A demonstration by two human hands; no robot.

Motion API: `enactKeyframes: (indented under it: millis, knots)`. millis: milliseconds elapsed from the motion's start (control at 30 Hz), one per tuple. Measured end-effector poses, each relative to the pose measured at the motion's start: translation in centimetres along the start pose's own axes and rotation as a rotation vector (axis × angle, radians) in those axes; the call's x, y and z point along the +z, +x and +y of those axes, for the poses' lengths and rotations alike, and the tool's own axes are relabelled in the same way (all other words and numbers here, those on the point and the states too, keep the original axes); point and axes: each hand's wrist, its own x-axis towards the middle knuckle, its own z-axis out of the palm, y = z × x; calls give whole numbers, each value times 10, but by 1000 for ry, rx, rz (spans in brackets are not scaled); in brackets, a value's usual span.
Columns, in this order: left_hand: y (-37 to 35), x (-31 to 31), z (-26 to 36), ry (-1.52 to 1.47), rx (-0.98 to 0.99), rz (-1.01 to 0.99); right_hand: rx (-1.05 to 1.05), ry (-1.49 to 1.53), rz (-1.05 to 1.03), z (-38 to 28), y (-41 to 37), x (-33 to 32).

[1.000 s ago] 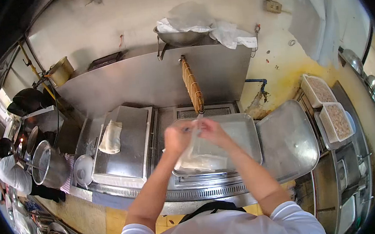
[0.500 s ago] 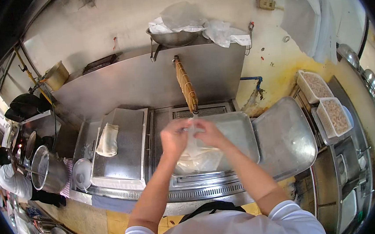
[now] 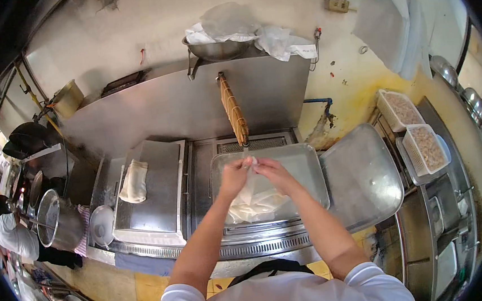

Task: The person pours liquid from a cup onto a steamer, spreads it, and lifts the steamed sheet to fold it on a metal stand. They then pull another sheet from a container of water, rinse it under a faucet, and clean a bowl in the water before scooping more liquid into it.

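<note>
A thin cream-white sheet, which looks like wet cloth (image 3: 256, 204), lies bunched in a shallow metal tray (image 3: 306, 168). Its upper end rises to my hands. My left hand (image 3: 234, 178) pinches that end from the left, fingers closed. From the right, my right hand (image 3: 275, 176) grips the same end, its fingertips meeting those of the left. Just above them ends a spout wrapped in bamboo slats (image 3: 233, 111). A folded cream-white cloth (image 3: 135, 181) rests on the flat metal box (image 3: 163, 199) to the left.
A second metal tray (image 3: 362, 175) leans at the right, beside baskets of pale pieces (image 3: 425, 150). A steel bowl (image 3: 219, 49) sits on the back ledge. At left stand a large pot (image 3: 60, 221) and a lid (image 3: 101, 225); another person (image 3: 15, 236) is beyond.
My hands have come closer together and dropped slightly, their fingertips now meeting on the sheet's upper end. The sheet in the tray has shifted, with more folds showing. The view has moved a little.
</note>
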Motion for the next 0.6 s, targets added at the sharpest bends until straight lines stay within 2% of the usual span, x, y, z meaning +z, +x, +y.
enactKeyframes:
  millis: [67, 100, 167, 200, 267, 367, 400, 467, 533, 600]
  knots:
    - [11, 18, -8, -76, -149, -38, 234, -120, -6, -6, 1, 0]
    - [10, 20, -4, -79, -107, -50, 350, -181, -6, -10, 2, -1]
    - [-5, 22, 10, -87, -35, -74, 244, 123, 90, -27, -12, 3]
    - [-12, 18, 25, 25, -79, -214, 190, 274, 133, -32, -16, 5]
    - [-31, 10, 50, 253, -176, -495, 100, 302, 207, -25, -11, -12]
    - [-40, 17, 12, 18, -95, -513, -48, 338, 324, -46, -10, -34]
    - [-42, 12, 17, 75, -91, -510, -94, 347, 362, -61, -15, -40]
    - [-49, -12, 34, 185, -86, -492, -172, 381, 303, -101, -24, -60]
    - [-46, -33, 10, 277, -117, -413, -295, 432, 480, -120, -25, -86]
    - [-43, -57, 8, 293, -134, -341, -297, 466, 514, -162, -47, -96]
